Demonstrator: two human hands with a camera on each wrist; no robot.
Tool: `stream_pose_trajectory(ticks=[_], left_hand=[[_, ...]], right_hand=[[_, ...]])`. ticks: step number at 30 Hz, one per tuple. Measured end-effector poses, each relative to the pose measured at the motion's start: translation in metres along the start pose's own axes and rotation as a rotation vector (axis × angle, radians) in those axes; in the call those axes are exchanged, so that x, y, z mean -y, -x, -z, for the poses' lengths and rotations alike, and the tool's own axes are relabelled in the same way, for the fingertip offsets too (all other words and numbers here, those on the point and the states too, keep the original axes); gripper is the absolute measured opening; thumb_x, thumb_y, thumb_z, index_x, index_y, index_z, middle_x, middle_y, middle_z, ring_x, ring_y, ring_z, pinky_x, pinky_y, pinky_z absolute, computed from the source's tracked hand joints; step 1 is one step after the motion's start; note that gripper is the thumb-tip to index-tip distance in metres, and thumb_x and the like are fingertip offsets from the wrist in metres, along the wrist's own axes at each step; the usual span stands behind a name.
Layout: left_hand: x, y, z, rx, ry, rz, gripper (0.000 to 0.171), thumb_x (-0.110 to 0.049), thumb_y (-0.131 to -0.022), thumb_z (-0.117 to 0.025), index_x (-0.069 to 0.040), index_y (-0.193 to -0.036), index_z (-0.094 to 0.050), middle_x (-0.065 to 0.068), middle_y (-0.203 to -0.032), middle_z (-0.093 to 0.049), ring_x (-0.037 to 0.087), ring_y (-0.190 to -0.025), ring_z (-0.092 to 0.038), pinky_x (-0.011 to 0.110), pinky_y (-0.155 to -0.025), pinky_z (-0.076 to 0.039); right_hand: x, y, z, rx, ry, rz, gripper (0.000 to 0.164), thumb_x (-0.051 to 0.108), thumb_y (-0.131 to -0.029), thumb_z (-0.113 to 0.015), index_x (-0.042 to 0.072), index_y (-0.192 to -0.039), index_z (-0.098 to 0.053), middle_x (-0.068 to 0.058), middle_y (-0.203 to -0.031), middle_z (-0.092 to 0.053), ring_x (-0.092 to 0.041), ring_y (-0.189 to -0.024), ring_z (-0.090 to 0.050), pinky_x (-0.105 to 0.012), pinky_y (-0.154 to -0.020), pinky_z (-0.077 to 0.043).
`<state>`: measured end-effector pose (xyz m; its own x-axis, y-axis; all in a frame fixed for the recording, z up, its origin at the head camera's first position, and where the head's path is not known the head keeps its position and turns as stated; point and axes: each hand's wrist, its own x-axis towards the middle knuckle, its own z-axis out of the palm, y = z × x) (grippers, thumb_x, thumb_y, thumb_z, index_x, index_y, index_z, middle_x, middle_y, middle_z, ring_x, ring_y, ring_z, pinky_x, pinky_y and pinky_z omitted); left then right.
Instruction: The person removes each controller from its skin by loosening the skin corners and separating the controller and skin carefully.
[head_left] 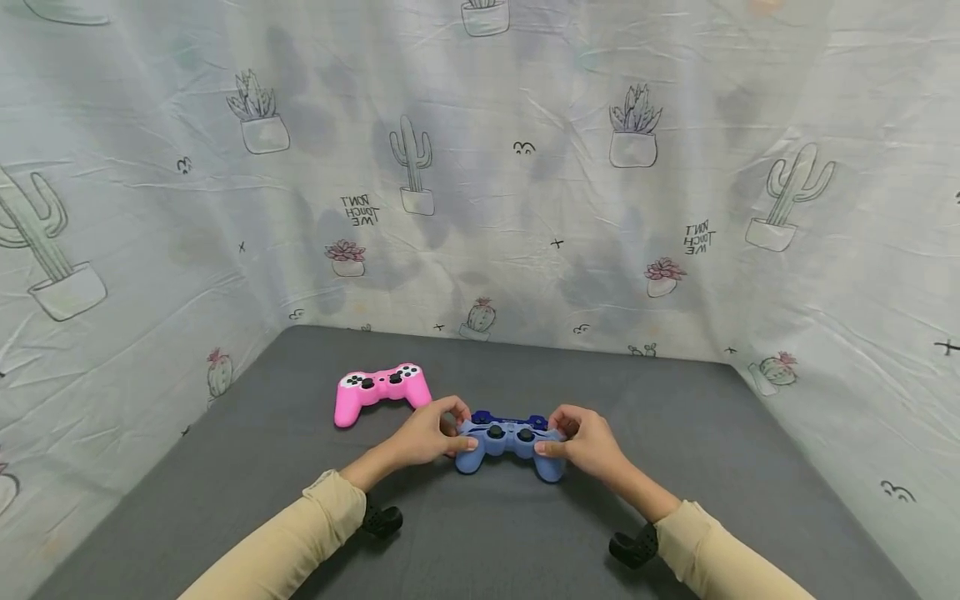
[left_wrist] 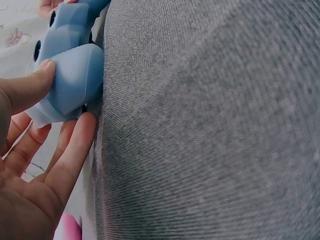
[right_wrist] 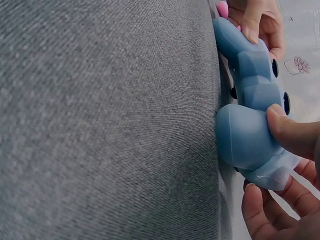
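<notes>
A dark blue game controller [head_left: 512,420] lies on the grey table, its far edge with the buttons bare. A light blue silicone cover [head_left: 511,442] wraps its near side and both grips, with two black thumbsticks poking through. My left hand [head_left: 427,435] pinches the cover's left edge, thumb on top and fingers curled beneath. At the opposite edge my right hand [head_left: 588,443] pinches the cover the same way. In the left wrist view the left thumb presses the rounded grip of the cover [left_wrist: 75,80]. The right wrist view shows the cover's loose rim [right_wrist: 275,172] between thumb and fingers.
A pink game controller [head_left: 382,386] lies at the left, behind my left hand. Grey cloth [head_left: 480,542] covers the table. A pale curtain [head_left: 480,167] with printed cacti hangs around the back and sides. Black wrist straps [head_left: 636,546] sit below the beige sleeves.
</notes>
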<state>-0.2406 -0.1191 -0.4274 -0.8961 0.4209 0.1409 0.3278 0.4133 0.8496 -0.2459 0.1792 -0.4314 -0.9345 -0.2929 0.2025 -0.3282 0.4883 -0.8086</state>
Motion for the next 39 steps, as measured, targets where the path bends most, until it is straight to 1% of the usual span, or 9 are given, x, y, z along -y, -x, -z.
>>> stream_pose_trajectory(ticks=[7,14,19,22,24,29,32,35,39], left_hand=[[0.003,0.001,0.000,-0.009,-0.016,-0.003,0.031,-0.019,-0.084,-0.081,-0.011,-0.104,-0.058,0.007,-0.095,-0.055,0.018,-0.068,-0.061,0.035,-0.060,-0.055],[0.003,0.004,-0.003,-0.014,-0.023,0.004,0.031,-0.020,-0.084,-0.081,-0.011,-0.104,-0.058,0.006,-0.095,-0.056,0.017,-0.067,-0.061,0.033,-0.059,-0.054],[-0.002,0.009,-0.012,-0.071,-0.148,-0.033,0.030,-0.019,-0.086,-0.079,-0.010,-0.105,-0.058,0.003,-0.092,-0.056,0.014,-0.065,-0.056,0.030,-0.057,-0.050],[-0.010,0.012,-0.019,-0.148,-0.259,-0.058,0.032,-0.017,-0.087,-0.078,-0.005,-0.110,-0.059,0.004,-0.096,-0.056,0.015,-0.073,-0.054,0.031,-0.063,-0.048],[-0.015,0.014,-0.024,-0.203,-0.315,-0.051,0.036,-0.016,-0.088,-0.076,-0.002,-0.117,-0.059,0.007,-0.103,-0.058,0.019,-0.083,-0.056,0.036,-0.072,-0.049],[-0.020,0.021,-0.039,-0.297,-0.337,0.015,0.049,-0.015,-0.088,-0.075,0.000,-0.130,-0.056,0.017,-0.125,-0.057,0.034,-0.114,-0.054,0.051,-0.095,-0.043],[-0.020,0.024,-0.043,-0.314,-0.306,0.035,0.052,-0.016,-0.088,-0.076,0.000,-0.133,-0.055,0.018,-0.129,-0.056,0.037,-0.121,-0.050,0.054,-0.099,-0.040],[-0.019,0.023,-0.043,-0.306,-0.279,0.014,0.053,-0.016,-0.088,-0.075,-0.001,-0.134,-0.055,0.017,-0.128,-0.057,0.036,-0.120,-0.051,0.053,-0.099,-0.041],[-0.022,0.019,-0.039,-0.289,-0.264,-0.032,0.051,-0.017,-0.088,-0.075,-0.003,-0.134,-0.058,0.015,-0.131,-0.056,0.034,-0.124,-0.049,0.054,-0.103,-0.037]], right_hand=[[-0.001,0.005,-0.004,-0.021,-0.063,-0.024,0.029,0.020,-0.075,-0.088,0.011,-0.089,-0.064,-0.005,-0.075,-0.053,-0.019,-0.059,-0.053,-0.033,-0.050,-0.049],[-0.003,0.012,-0.010,-0.057,-0.097,-0.055,0.031,0.020,-0.075,-0.088,0.011,-0.092,-0.064,-0.005,-0.079,-0.055,-0.019,-0.059,-0.054,-0.033,-0.052,-0.050],[-0.002,0.015,-0.010,-0.062,-0.098,-0.087,0.031,0.018,-0.074,-0.089,0.010,-0.091,-0.064,-0.006,-0.078,-0.055,-0.020,-0.060,-0.054,-0.034,-0.052,-0.050],[0.001,0.013,-0.009,-0.067,-0.108,-0.116,0.030,0.016,-0.074,-0.089,0.009,-0.090,-0.064,-0.006,-0.079,-0.054,-0.020,-0.060,-0.054,-0.034,-0.053,-0.049],[0.005,0.009,-0.009,-0.073,-0.109,-0.128,0.030,0.015,-0.074,-0.088,0.008,-0.090,-0.064,-0.006,-0.079,-0.054,-0.020,-0.060,-0.054,-0.034,-0.054,-0.048],[0.014,0.006,-0.012,-0.074,-0.081,-0.164,0.031,0.014,-0.074,-0.089,0.007,-0.091,-0.064,-0.006,-0.079,-0.054,-0.020,-0.060,-0.053,-0.034,-0.054,-0.048],[0.019,0.005,-0.013,-0.076,-0.070,-0.197,0.031,0.012,-0.072,-0.089,0.006,-0.089,-0.064,-0.007,-0.081,-0.054,-0.020,-0.062,-0.053,-0.034,-0.054,-0.047],[0.021,0.005,-0.010,-0.067,-0.025,-0.217,0.031,0.011,-0.071,-0.090,0.007,-0.089,-0.064,-0.007,-0.084,-0.055,-0.021,-0.065,-0.053,-0.034,-0.056,-0.046],[0.027,0.001,-0.001,-0.024,0.104,-0.163,0.031,0.016,-0.072,-0.089,0.009,-0.089,-0.064,-0.004,-0.086,-0.059,-0.022,-0.076,-0.054,-0.038,-0.063,-0.046]])
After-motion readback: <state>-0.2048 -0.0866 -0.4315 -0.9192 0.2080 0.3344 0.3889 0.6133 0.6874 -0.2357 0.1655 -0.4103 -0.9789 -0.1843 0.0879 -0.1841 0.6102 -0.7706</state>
